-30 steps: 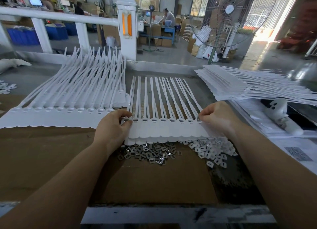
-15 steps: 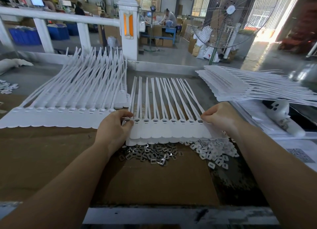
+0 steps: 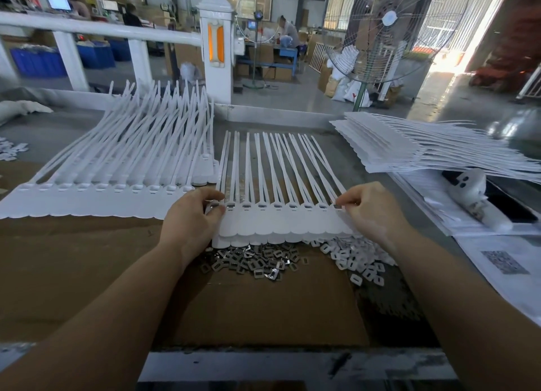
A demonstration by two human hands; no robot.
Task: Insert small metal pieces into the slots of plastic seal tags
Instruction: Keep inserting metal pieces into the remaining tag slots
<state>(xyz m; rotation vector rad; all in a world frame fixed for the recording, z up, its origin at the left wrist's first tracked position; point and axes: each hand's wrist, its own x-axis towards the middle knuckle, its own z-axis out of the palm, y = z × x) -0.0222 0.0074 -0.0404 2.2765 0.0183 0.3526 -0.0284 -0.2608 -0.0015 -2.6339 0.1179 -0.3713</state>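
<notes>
Little has shifted: both hands remain on seal tag strip [image 3: 281,218], mid-table above metal pieces [image 3: 251,262].
Left hand [image 3: 190,221] and right hand [image 3: 371,212] pinch its end slots; strip light, flexible, best held by flat heads.

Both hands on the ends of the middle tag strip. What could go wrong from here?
1. The left hand and right hand hold only the ends of the white plastic seal tag strip; its middle could sag or shift.
2. The strip's near edge overhangs the pile of small silver metal pieces; dragging it back may scatter them over the brown cardboard sheet.
</notes>
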